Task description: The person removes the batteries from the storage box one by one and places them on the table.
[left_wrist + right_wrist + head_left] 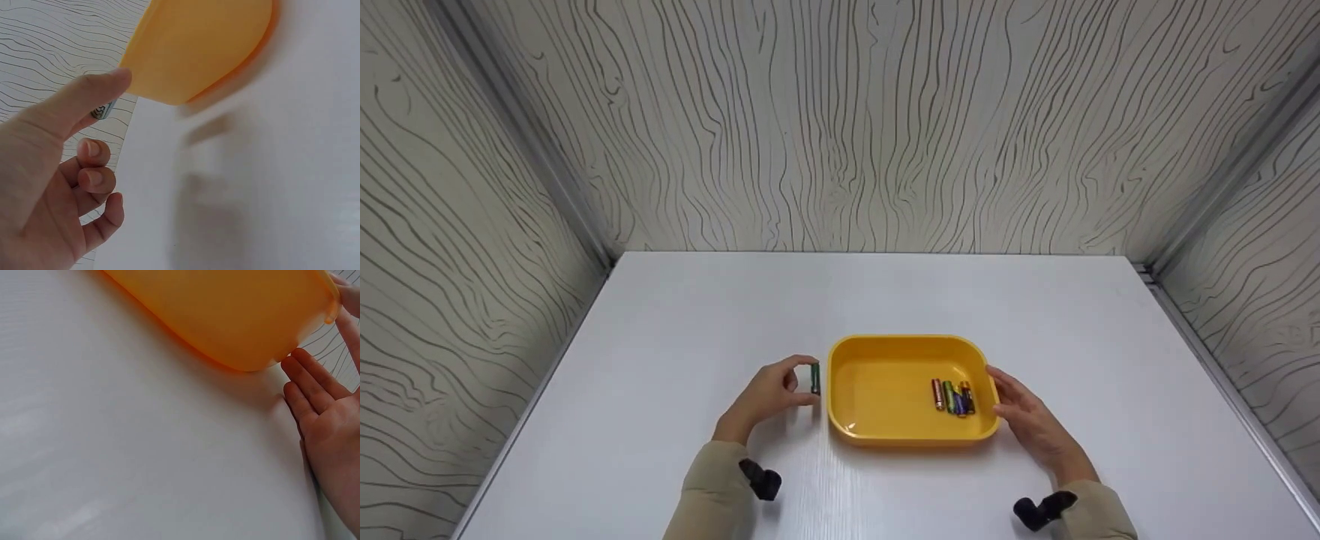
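Between thumb and index finger, my left hand (763,391) pinches a green battery (815,379) upright in the head view, just off the left side of a yellow tray (877,427). Only one end of that battery (102,111) shows in the left wrist view, the rest hidden behind the thumb; the other fingers are loosely bent. My right hand (1035,427) rests against the tray's right side, fingertips right at the rim and wall. Its lower fingers (315,382) are fairly straight beside the tray's wall. Several batteries (949,398) in red, green, blue and dark wrappers lie inside the tray, toward its right.
The tray stands on a white table (720,300). Wood-grain patterned panels (840,135) rise behind the table and at both sides, with metal frame strips (536,150) at the corners. Black wrist cameras (761,480) sit on both sleeves.
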Demonstrator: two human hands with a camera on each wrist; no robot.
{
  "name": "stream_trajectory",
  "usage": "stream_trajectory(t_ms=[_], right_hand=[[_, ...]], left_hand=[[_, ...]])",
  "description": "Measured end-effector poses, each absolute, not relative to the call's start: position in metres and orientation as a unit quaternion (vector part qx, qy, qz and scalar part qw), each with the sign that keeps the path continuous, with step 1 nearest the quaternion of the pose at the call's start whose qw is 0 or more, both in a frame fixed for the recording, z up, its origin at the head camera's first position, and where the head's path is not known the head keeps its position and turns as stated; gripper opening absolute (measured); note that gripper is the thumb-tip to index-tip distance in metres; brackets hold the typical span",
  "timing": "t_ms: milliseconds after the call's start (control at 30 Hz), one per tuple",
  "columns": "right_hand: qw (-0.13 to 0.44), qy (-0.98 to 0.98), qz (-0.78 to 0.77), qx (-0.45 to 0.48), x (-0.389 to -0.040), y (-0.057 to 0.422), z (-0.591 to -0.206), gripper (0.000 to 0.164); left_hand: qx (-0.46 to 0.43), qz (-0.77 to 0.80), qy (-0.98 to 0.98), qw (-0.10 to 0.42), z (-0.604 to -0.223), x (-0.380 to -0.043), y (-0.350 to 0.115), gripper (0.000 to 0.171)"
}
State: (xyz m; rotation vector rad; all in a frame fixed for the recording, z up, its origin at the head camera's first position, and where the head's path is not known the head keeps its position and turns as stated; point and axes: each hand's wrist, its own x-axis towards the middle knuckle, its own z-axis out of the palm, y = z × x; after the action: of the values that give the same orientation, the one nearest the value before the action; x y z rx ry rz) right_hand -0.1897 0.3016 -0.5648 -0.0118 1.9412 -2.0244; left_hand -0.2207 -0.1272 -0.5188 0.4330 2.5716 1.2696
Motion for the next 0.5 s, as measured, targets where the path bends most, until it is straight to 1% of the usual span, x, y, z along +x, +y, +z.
stream_trajectory(t_ms=[167,500], right_hand=[[0.168,0.684,-0.710,0.000,-0.190,0.301,-0.564,0.065],[0.168,0.678,-0.715,0.000,-0.190,0.302,-0.566,0.065]], left_hand=[[0.126,0.437,0.879,0.141,-0.529,-0.221,-0.127,0.056],[0.121,0.432,0.882,0.144,-0.537,-0.221,-0.130,0.055]])
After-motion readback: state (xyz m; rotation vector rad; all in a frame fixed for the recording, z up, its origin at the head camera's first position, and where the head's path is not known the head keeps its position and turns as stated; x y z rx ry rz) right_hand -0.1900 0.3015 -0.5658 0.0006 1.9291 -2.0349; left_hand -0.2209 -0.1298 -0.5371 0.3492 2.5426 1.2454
